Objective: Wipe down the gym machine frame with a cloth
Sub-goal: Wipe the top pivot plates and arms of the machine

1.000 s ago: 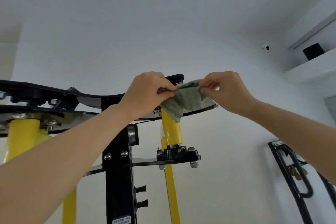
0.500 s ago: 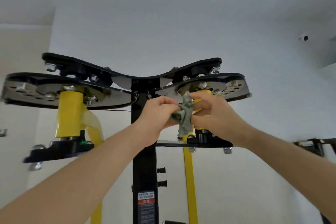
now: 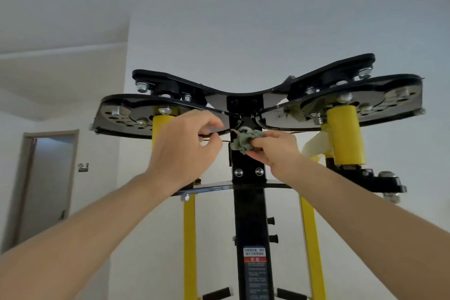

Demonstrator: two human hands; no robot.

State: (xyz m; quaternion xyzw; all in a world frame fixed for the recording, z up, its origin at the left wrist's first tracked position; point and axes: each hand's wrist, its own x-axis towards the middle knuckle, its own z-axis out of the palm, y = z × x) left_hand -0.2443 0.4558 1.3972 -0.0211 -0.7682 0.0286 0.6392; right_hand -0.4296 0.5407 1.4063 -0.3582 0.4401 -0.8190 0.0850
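Note:
A bunched grey-green cloth (image 3: 241, 141) sits against the top of the gym machine's black centre post (image 3: 250, 214), just under the joint where the two round black pulley plates (image 3: 341, 102) meet. My right hand (image 3: 276, 151) grips the cloth and presses it onto the post. Just left of the post, my left hand (image 3: 186, 148) is raised with its fingers curled. It is apart from the cloth, and its fingertips are near a thin cable (image 3: 225, 140). I see nothing held in it.
Yellow rollers (image 3: 344, 136) and yellow straps (image 3: 190, 238) hang under the plates on both sides of the post. Bolts and a warning label (image 3: 254, 254) are on the post. A doorway (image 3: 46, 182) is at the far left, with a white wall and ceiling behind.
The cloth went from stretched between both hands at the right plate to a bunch in the right hand on the centre post. The left hand let go of it. The view shifted left.

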